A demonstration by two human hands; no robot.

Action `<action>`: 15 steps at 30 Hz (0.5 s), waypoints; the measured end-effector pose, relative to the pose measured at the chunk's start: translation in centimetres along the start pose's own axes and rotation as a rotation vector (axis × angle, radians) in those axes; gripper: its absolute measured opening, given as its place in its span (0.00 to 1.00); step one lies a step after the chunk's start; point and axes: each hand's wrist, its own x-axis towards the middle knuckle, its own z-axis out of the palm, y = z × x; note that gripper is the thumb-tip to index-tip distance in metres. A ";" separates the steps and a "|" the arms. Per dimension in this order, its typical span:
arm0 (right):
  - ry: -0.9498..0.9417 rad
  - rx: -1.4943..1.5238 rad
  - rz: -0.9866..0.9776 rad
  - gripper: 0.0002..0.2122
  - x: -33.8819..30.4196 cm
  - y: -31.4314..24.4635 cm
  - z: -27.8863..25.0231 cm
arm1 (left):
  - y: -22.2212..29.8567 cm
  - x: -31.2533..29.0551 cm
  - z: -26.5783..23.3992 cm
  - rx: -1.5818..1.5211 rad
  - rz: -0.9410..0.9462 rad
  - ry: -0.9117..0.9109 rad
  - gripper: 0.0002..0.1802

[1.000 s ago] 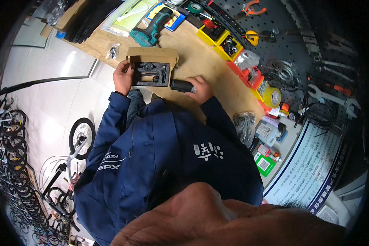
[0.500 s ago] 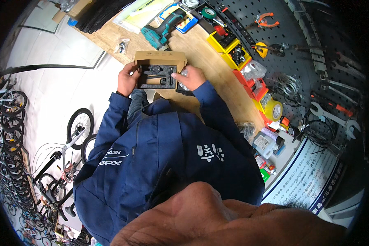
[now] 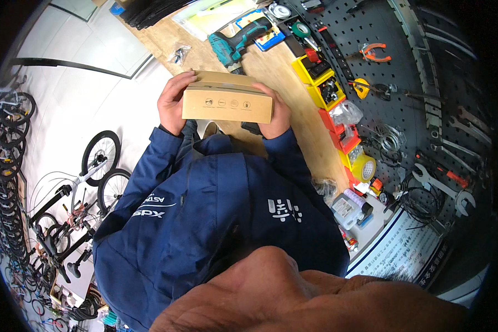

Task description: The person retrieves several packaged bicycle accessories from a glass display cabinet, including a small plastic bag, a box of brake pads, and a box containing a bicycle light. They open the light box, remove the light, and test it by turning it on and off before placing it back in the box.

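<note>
A brown cardboard box (image 3: pixel 227 110) is held up in front of my body, over the near edge of the workbench. Its lid is folded over, so the inside is hidden, and a panel with a row of small printed icons faces me. My left hand (image 3: pixel 172 102) grips the left end, fingers over the top edge. At the right end, my right hand (image 3: pixel 278 112) is wrapped round the corner. Under the box, beside the right hand, a dark object (image 3: pixel 251 128) partly shows; I cannot tell what it is. Just beyond the box lies a teal and black cordless drill (image 3: pixel 232 48).
On the wooden workbench (image 3: pixel 293 105) lies a small clear plastic bag (image 3: pixel 179 53). Yellow bins (image 3: pixel 317 83) and red bins (image 3: pixel 337 130) line its right side, below a black pegboard (image 3: pixel 393 66) with pliers and wrenches. Bicycles (image 3: pixel 66 221) stand to the left.
The box was open, showing dark foam with black parts inside. Its lid has come over toward me and covers them. Both hands have shifted along the box ends.
</note>
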 end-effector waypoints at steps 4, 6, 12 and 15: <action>-0.017 0.025 -0.034 0.19 0.1 -0.7 -1.0 | 0.0 -0.5 0.3 -0.074 -0.020 0.026 0.13; -0.010 0.011 -0.114 0.20 0.0 -0.9 -1.5 | 0.2 -1.0 0.5 -0.130 0.002 0.037 0.12; 0.119 0.005 -0.241 0.19 -0.8 -0.3 -1.9 | 1.5 -1.8 0.3 -0.171 0.159 -0.045 0.11; 0.176 -0.036 -0.301 0.18 -0.9 0.3 -1.7 | 2.1 -1.4 0.5 -0.210 0.199 -0.052 0.12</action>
